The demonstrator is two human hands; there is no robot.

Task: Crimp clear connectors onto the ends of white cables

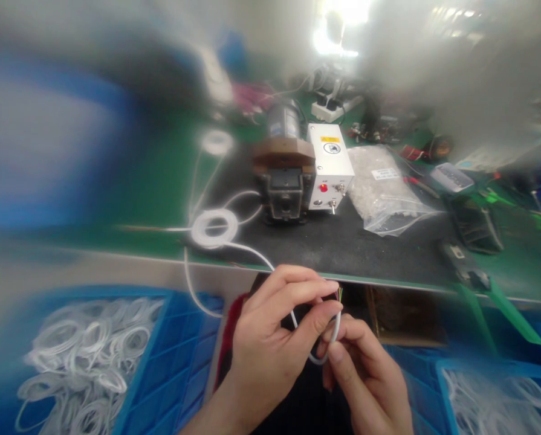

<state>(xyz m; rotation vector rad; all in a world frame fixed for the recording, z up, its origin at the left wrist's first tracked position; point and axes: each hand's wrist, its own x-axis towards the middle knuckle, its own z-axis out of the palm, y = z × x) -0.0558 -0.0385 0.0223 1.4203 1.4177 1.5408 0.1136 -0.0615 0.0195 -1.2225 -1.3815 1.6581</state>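
A white cable [318, 361] runs from a coil [214, 228] on the black mat into my hands, bending in a small loop between them. Thin coloured wires [340, 294] stick out of its end. Thumb and fingers of my left hand [274, 332] are closed on the cable near this end, by the bare wires. Lower down, my right hand [365, 374] pinches the cable between thumb and forefinger. Both hands are in front of the table edge. Behind them stands a dark machine [286, 193] with a white control box [331, 166] on its right.
Blue crates with coiled white cables stand at the left [161, 344] and right [440, 386]. On the table lie a clear bag of small parts [383, 187] and a green-handled tool [479, 284] overhanging the front edge. Another cable coil [217, 142] lies farther back.
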